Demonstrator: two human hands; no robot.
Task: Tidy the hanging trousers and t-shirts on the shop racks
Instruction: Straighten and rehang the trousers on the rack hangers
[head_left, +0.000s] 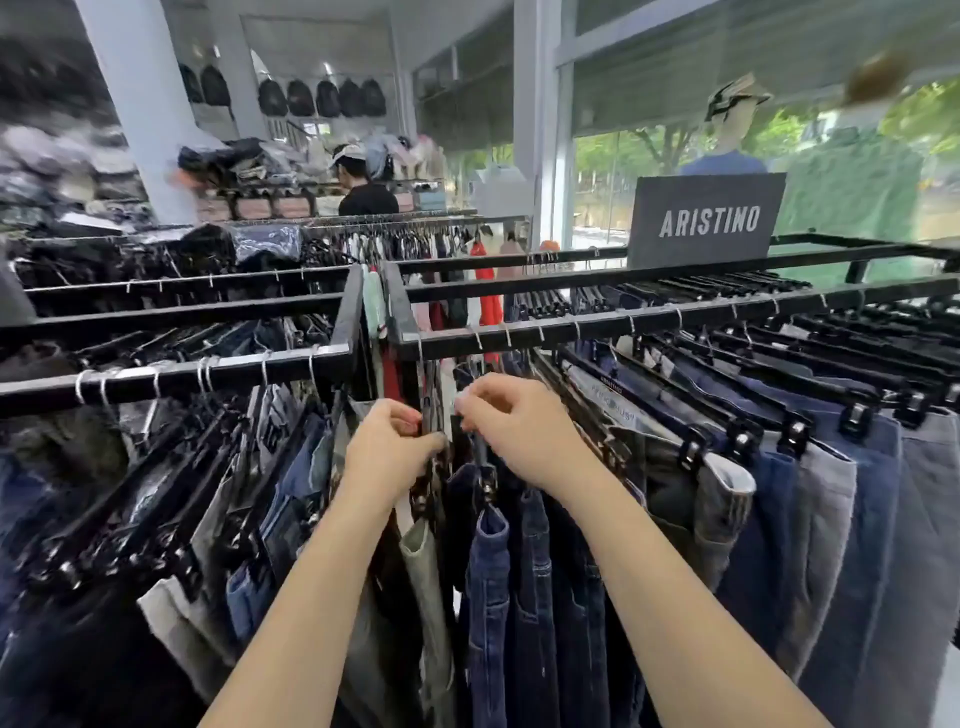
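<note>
Black racks (649, 318) — packed with trousers (831, 519) on clip hangers (743, 439).

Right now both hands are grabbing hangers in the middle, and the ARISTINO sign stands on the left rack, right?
Not quite. The head view shows the ARISTINO sign standing on the right rack, not the left one. The rest holds: the left hand and the right hand both grip hangers in the middle, where the two racks meet.

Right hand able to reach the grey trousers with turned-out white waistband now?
Probably yes. The grey trousers with the white waistband hang just right of the right hand, front edge exposed; it must first release the black hanger it pinches.
</note>
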